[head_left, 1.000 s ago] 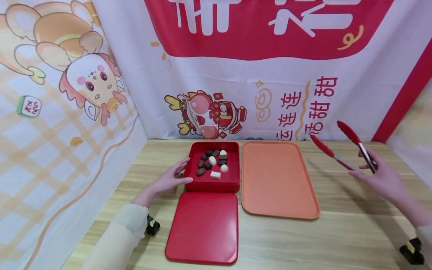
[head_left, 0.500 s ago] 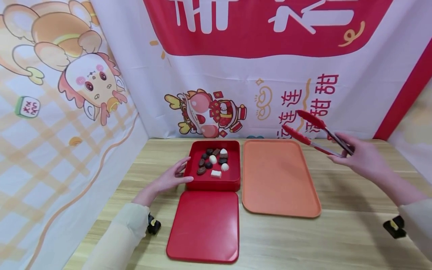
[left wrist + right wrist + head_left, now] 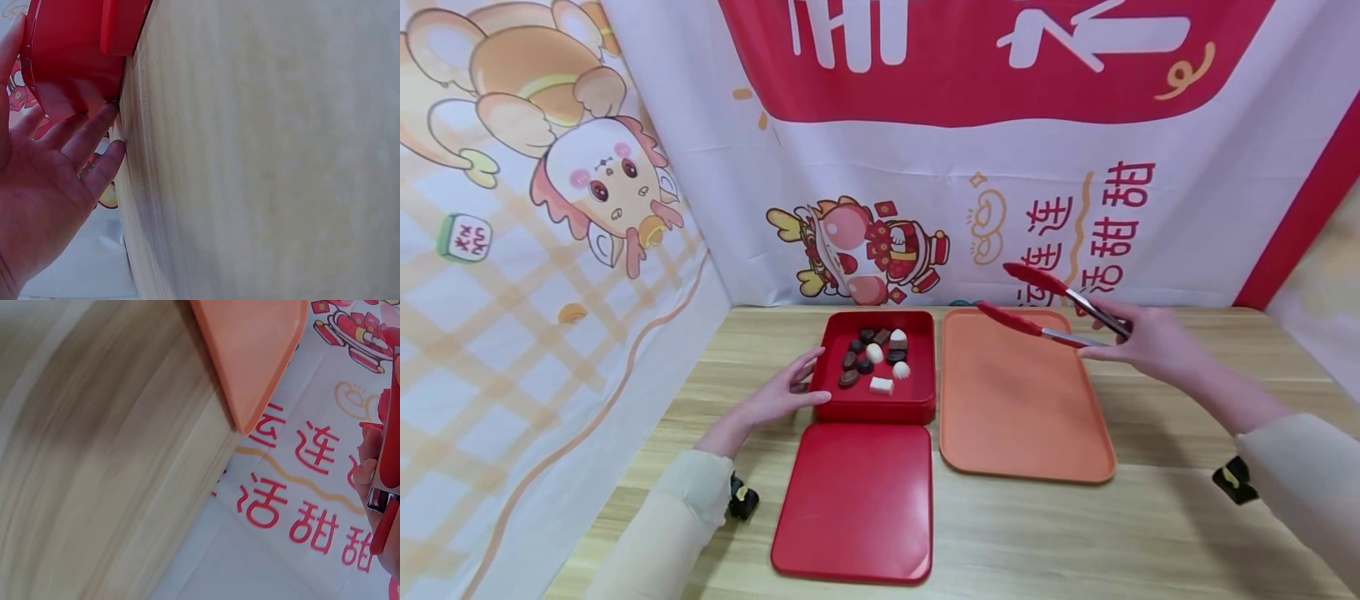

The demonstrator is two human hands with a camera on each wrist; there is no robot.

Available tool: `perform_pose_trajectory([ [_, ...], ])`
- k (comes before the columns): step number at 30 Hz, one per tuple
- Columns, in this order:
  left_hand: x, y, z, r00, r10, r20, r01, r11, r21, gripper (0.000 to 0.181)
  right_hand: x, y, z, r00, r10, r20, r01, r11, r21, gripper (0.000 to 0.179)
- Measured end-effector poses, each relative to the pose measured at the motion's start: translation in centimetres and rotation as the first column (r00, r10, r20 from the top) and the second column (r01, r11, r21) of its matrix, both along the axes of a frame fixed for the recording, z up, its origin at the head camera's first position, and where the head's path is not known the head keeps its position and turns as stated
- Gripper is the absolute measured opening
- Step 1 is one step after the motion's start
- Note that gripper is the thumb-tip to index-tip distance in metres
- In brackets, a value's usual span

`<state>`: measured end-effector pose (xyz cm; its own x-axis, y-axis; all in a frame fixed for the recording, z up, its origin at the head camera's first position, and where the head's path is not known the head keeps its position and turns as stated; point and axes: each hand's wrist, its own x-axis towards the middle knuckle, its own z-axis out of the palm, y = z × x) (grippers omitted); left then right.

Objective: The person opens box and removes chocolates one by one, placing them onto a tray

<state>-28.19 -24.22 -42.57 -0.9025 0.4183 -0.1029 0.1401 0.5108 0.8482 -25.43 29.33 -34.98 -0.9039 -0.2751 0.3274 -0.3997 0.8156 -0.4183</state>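
Observation:
A red square box (image 3: 874, 413) stands on the table with several chocolates (image 3: 865, 366) inside, dark, brown and white. My left hand (image 3: 773, 397) rests against its left side, fingers extended and thumb by the front corner; in the left wrist view the fingers (image 3: 90, 134) touch the box wall (image 3: 75, 59). My right hand (image 3: 1161, 343) grips a pair of red-tipped metal tongs (image 3: 1011, 320) above the back of the orange tray (image 3: 1026, 425). The tong arms stand spread, with nothing between the tips. In the right wrist view only part of the tongs (image 3: 391, 437) shows.
A flat red lid (image 3: 853, 508) lies on the wooden table (image 3: 1037, 542) in front of the box. The tray lies just right of the box. A printed cloth backdrop (image 3: 865, 158) rises behind the table's rear edge, and another cloth (image 3: 550, 350) covers the left side.
My right hand has moved left with the tongs, from right of the tray to over its back part, and the tong tips have lowered since half a second ago. My left hand stays at the box.

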Motion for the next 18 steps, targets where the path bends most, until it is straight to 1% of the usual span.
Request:
perform_pose_trajectory([
  [4, -0.1, -0.1, -0.1, 1.000, -0.001, 0.000, 0.001, 1.000, -0.002, 0.086, -0.8, -1.1, 0.6, 0.999, 0.028, 0.018, -0.028, 1.000, 0.007, 0.082],
  [5, -0.4, -0.2, -0.6, 1.000, 0.001, -0.005, -0.001, 1.000, -0.006, 0.087, -1.0, -1.3, 0.8, 0.999, 0.041, 0.014, -0.041, 0.999, 0.010, 0.081],
  [7, -0.4, -0.3, -0.6, 1.000, -0.001, -0.008, 0.001, 1.000, -0.007, 0.087, -1.6, -1.9, 1.3, 0.998, 0.043, 0.054, -0.044, 0.999, 0.009, 0.078],
  [10, -0.4, -0.3, -0.6, 1.000, -0.001, -0.004, 0.001, 1.000, 0.004, 0.088, -2.4, -2.9, 2.0, 0.995, 0.060, 0.077, -0.061, 0.998, 0.020, 0.071],
  [12, -0.4, -0.3, -0.7, 1.000, 0.002, 0.003, -0.002, 1.000, 0.012, 0.089, -2.9, -3.5, 2.5, 0.994, 0.073, 0.087, -0.077, 0.996, 0.039, 0.068],
  [15, -0.5, -0.3, -0.8, 1.000, 0.011, 0.019, -0.011, 1.000, 0.022, 0.090, -3.4, -4.6, 3.3, 0.992, 0.091, 0.088, -0.099, 0.991, 0.091, 0.069],
  [18, -0.5, -0.3, -0.8, 1.000, 0.009, 0.023, -0.009, 1.000, 0.026, 0.090, -4.0, -5.9, 4.1, 0.990, 0.113, 0.084, -0.123, 0.985, 0.121, 0.068],
])
